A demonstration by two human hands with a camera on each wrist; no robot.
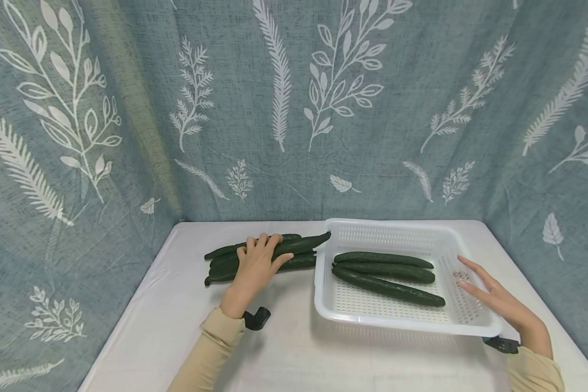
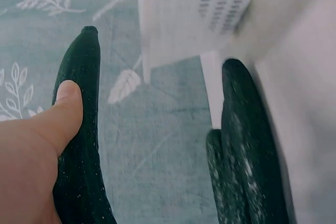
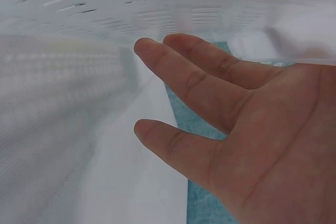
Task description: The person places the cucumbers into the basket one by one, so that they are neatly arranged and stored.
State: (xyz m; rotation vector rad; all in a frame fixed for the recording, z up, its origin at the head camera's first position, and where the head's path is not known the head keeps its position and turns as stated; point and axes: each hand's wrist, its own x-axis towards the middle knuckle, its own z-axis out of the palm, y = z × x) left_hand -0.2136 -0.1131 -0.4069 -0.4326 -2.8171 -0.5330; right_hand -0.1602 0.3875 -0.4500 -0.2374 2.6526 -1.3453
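My left hand (image 1: 256,268) holds a dark green cucumber (image 1: 306,243) above a small pile at the left. In the left wrist view, the thumb (image 2: 68,103) lies along this cucumber, whose tip points up. More cucumbers (image 1: 296,262) lie beneath and behind that hand. Beside them stands a white perforated plastic basket (image 1: 392,325), with three cucumbers (image 1: 389,286) lying side by side inside. At its right side is my right hand (image 1: 507,305), fingers straight and spread. The right wrist view shows its fingers (image 3: 194,85) under the basket's slotted wall; contact is unclear.
A white cloth covers the table (image 1: 284,348). Blue-grey leaf-patterned curtains (image 1: 294,179) enclose the back and both sides. The basket's left wall stands close to the cucumber pile. Dark wrist devices (image 1: 257,318) sit on both wrists.
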